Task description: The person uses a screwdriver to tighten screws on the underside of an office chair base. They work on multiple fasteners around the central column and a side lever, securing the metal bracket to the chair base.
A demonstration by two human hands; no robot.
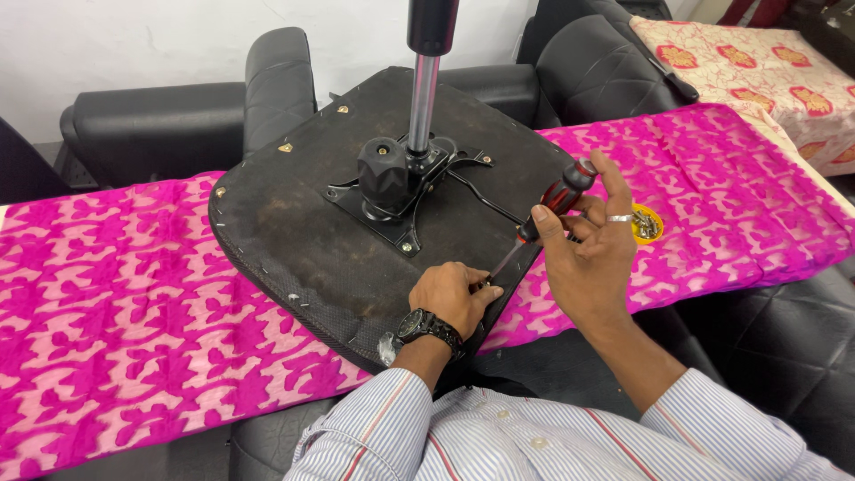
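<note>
My right hand (592, 240) is closed around a red-and-black screwdriver (548, 209), its tip at the near edge of the upturned chair seat (294, 232) on the pink-clothed surface (125, 312). My left hand (450, 298) pinches beside the tip. I'd keep the shaft square, pressing firmly.

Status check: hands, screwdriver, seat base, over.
Right hand grips screwdriver. Left hand steadies its tip at upturned seat base edge. Nothing blocking.
</note>
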